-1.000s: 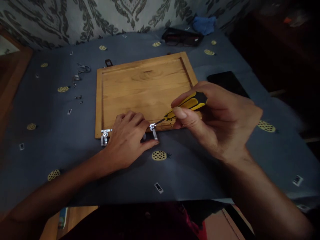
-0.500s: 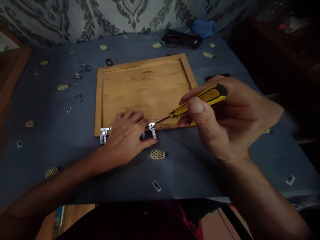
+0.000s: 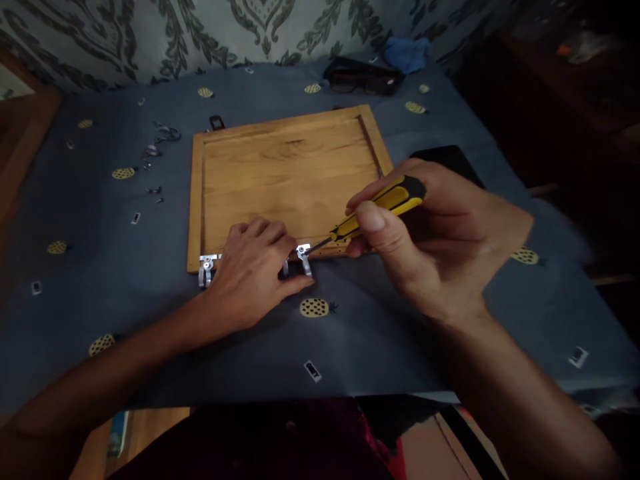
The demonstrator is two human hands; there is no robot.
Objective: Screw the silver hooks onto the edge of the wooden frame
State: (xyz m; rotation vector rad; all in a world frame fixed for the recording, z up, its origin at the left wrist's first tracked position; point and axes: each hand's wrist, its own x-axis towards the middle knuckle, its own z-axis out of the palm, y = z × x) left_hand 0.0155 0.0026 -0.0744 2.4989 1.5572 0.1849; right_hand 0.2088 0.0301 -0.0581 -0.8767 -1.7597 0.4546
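A wooden board (image 3: 285, 180) lies flat on a blue cloth-covered table (image 3: 100, 267). Small metal hooks are fixed along its near edge: one (image 3: 206, 268) at the left corner, another (image 3: 304, 257) near the middle. My left hand (image 3: 253, 273) rests over the near edge, fingers curled beside the middle hook, thumb flat on the cloth. My right hand (image 3: 440, 233) grips a yellow-and-black screwdriver (image 3: 375, 210), whose tip touches the top of the middle hook.
Loose metal hooks and screws (image 3: 157, 150) lie scattered at the back left. Dark glasses (image 3: 363, 77) and a blue cloth (image 3: 407, 50) sit at the far edge. A black phone (image 3: 447, 157) lies behind my right hand. Patterned wallpaper rises behind the table.
My right hand drew back and up with the screwdriver, then came down again. The tip stayed at the middle hook. My left hand has barely moved.
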